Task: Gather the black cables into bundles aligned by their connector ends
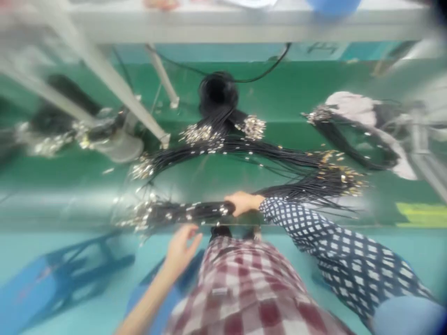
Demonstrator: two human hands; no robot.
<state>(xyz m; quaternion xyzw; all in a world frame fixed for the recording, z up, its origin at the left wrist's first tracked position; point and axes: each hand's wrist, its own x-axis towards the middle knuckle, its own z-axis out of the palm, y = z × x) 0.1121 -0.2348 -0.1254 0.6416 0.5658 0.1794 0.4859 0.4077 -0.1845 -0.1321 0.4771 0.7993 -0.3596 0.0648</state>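
Observation:
My right hand (243, 203), coming out of a dark sleeve with white marks, is wrapped round a bundle of thin black cables (192, 211) on the green floor. Pale metallic tips crowd the left end of that bundle, and more cables fan out to the right of the hand. My left hand (184, 245) hangs just below the bundle with its fingers apart, holding nothing. Beyond them a second black cable bundle (237, 144) lies in an arc, with silvery ends at left and yellowish ends at right. The picture is blurred towards its edges.
Behind stands a coiled black cable (219, 93) under a white table edge (244, 25). Table legs (115, 88) slant down at left. More cables (349, 139) lie at right beside a pale cloth (352, 107). A blue stool (31, 293) is at lower left.

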